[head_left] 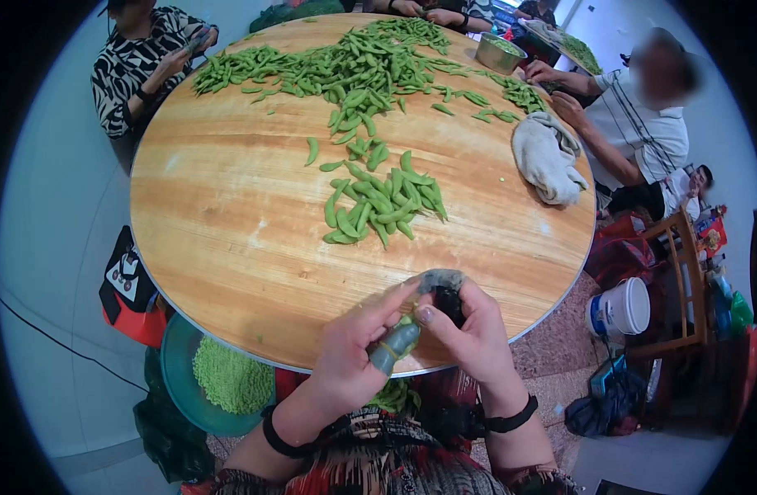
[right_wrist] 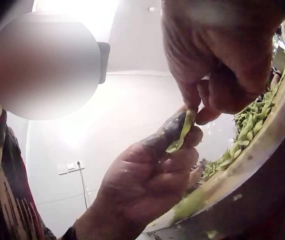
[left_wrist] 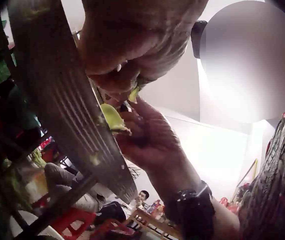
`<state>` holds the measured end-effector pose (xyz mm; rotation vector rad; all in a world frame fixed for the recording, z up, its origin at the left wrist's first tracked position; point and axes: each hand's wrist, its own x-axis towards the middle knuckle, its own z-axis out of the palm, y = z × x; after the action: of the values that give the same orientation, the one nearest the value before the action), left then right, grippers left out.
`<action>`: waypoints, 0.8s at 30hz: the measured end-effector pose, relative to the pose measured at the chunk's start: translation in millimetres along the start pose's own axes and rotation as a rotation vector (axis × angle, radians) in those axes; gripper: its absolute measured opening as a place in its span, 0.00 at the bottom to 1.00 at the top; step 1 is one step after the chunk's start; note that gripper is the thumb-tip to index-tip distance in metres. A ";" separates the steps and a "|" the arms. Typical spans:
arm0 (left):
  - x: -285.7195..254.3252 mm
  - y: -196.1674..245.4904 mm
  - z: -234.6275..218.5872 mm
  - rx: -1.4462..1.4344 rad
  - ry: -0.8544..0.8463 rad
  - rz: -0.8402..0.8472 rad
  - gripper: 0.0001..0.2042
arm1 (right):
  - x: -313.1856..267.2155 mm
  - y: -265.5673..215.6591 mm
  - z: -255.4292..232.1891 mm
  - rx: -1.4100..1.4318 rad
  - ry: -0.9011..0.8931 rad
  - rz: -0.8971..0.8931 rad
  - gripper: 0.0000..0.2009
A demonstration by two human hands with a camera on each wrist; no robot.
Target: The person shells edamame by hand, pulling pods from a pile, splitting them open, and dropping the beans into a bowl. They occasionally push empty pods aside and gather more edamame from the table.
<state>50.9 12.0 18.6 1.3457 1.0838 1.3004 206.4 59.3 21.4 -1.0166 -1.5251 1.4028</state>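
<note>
Over the near edge of the round wooden table, my two hands meet around a green edamame pod. My left hand wears a grey cover on its thumb and holds the pod against it. The thumb and fingertips of my right hand pinch the pod's upper end; a dark cover wraps one of its fingers. In the left wrist view, pale green pod parts show between the hands. A small pile of edamame pods lies beyond the hands on the tabletop.
A large heap of pods spreads across the far side. A grey cloth and a metal bowl are at the right. Below the left edge stands a green basin with shelled beans. Other people sit around the table.
</note>
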 end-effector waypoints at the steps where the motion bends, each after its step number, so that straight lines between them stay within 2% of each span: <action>1: -1.0 7.3 -0.5 -0.009 0.007 -0.052 0.23 | -0.3 0.2 1.2 0.062 -0.024 0.045 0.09; 2: -0.6 8.5 -3.6 -0.012 -0.002 -0.044 0.23 | -0.4 -0.4 4.2 0.057 -0.016 0.038 0.09; 4: -0.9 8.7 -14.7 0.339 -0.080 0.121 0.24 | -0.6 -1.9 13.7 0.084 -0.005 -0.011 0.09; 5: -1.1 7.9 -20.1 0.334 -0.087 0.131 0.24 | -0.8 -5.4 18.3 0.177 -0.008 0.028 0.09; 6: -1.3 7.1 -26.0 0.430 -0.199 0.190 0.26 | -1.7 -5.6 18.9 0.170 0.002 0.022 0.09; 7: -1.7 6.4 -29.3 0.525 -0.309 0.250 0.27 | -3.4 -4.9 19.4 0.401 -0.042 0.173 0.09; 8: -2.7 3.9 -30.2 0.521 -0.313 0.259 0.27 | -4.5 -5.0 20.1 0.633 -0.089 0.323 0.09; 9: -4.3 -0.5 -30.8 0.472 -0.247 0.358 0.26 | -3.9 -7.9 26.4 0.745 -0.074 0.365 0.08; 10: -5.3 -4.1 -31.3 0.421 -0.182 0.457 0.25 | -3.3 -7.0 29.7 0.741 -0.068 0.356 0.08; 11: -4.4 -5.8 -29.8 0.418 -0.185 0.470 0.25 | -2.2 -5.2 31.4 0.864 -0.071 0.428 0.09; 12: -3.0 -7.2 -26.6 0.400 -0.062 0.476 0.17 | -0.3 -4.6 33.2 0.986 -0.073 0.501 0.10; 13: -3.4 -9.3 -24.7 0.379 0.060 0.476 0.10 | 2.0 -5.3 37.0 0.962 -0.054 0.453 0.09; 14: -6.4 -12.8 -25.6 0.374 0.055 0.484 0.10 | 3.2 -8.1 34.5 0.959 -0.048 0.446 0.09; 16: -7.4 -16.1 -31.8 -0.021 0.215 -0.014 0.06 | 5.6 -17.5 23.0 0.389 -0.221 0.282 0.08; 17: -4.6 -14.5 -36.6 -0.376 0.271 -0.120 0.04 | 5.1 -20.7 16.8 0.093 -0.418 0.050 0.07; 18: -2.8 -10.8 -40.1 -0.382 0.263 -0.115 0.04 | 10.4 -19.9 8.3 -0.089 -0.603 -0.054 0.08; 20: -0.4 -6.1 -44.4 -0.659 0.301 -0.237 0.02 | 29.8 -31.6 -4.9 -0.656 -0.334 -0.069 0.09; 21: -0.4 -9.1 -45.2 -0.697 0.271 -0.251 0.04 | 50.8 -14.1 -18.2 -0.789 -0.128 -0.126 0.11; 23: -2.0 -13.3 -49.4 -0.734 0.209 -0.258 0.03 | 82.7 -17.2 -30.4 -1.107 0.088 -0.132 0.09; 24: -1.1 -14.6 -48.7 -0.770 0.159 -0.270 0.02 | 92.9 -10.6 -36.7 -1.115 0.098 -0.137 0.09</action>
<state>2.4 15.6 3.7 0.5128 0.7084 1.4233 208.1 158.4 37.9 -1.5175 -2.2769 0.2951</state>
